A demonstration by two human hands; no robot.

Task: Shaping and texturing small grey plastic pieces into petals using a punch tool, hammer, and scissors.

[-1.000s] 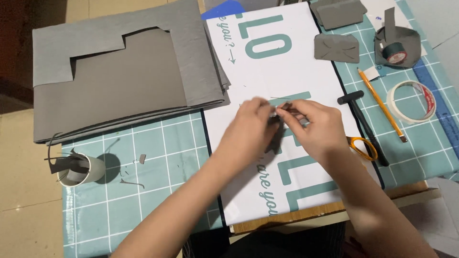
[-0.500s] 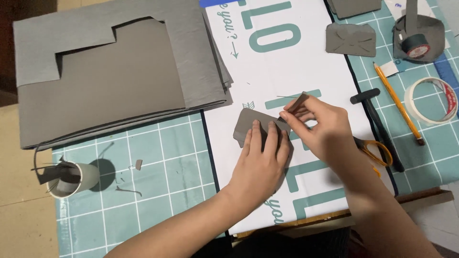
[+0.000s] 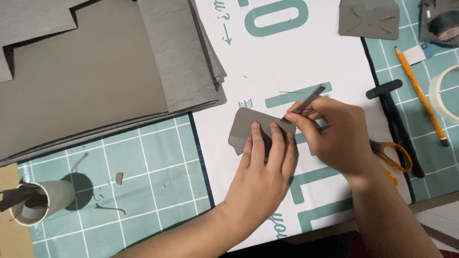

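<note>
Here the left hand (image 3: 260, 179) lies flat, fingers together, pinning the grey piece (image 3: 248, 126) to the white board (image 3: 267, 52), while the right hand (image 3: 334, 136) pinches a pronged chisel (image 3: 306, 102) at the piece's right edge, likely marking holes; next comes careful alignment.

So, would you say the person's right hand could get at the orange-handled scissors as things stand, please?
Probably yes. The orange-handled scissors lie on the white printed sheet just beside the right hand, partly under its wrist, with nothing between. But that hand is pinching a thin grey pronged tool, so it would have to put this down first.
</note>
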